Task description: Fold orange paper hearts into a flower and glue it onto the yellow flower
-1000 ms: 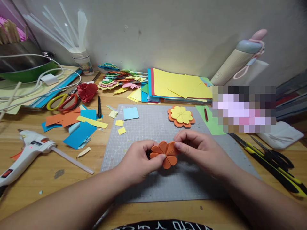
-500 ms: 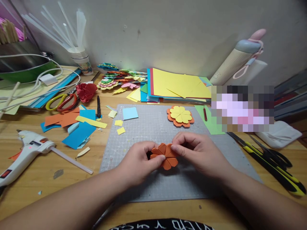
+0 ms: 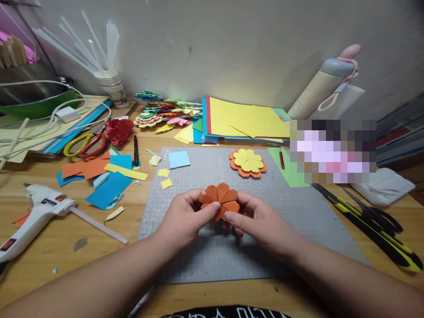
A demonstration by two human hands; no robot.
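Note:
An orange paper flower [image 3: 221, 194] with folded petals is held up over the grey cutting mat [image 3: 185, 265]. My left hand [image 3: 187, 216] is closed on its left side, the thumb pressed near the flower's centre. On the lower right edge, my right hand [image 3: 256, 218] grips it too, thumb in front and fingers behind. Behind the flower, parts of both hands' fingers are hidden. Farther back on the mat lies a yellow paper flower [image 3: 248, 160] stacked on an orange one. A light blue paper square [image 3: 179, 159] and small yellow squares [image 3: 166, 183] lie at the mat's upper left.
At left lie a hot glue gun [image 3: 49, 203], blue and orange paper scraps [image 3: 109, 190] and red-and-yellow-handled scissors [image 3: 94, 145]. A paper stack [image 3: 245, 119] stands by the wall. On the right are a yellow-black utility knife [image 3: 374, 234] and black scissors [image 3: 380, 218].
The orange flower has moved up slightly and turned in my hands. My right hand has shifted from its upper right petal to its lower right edge.

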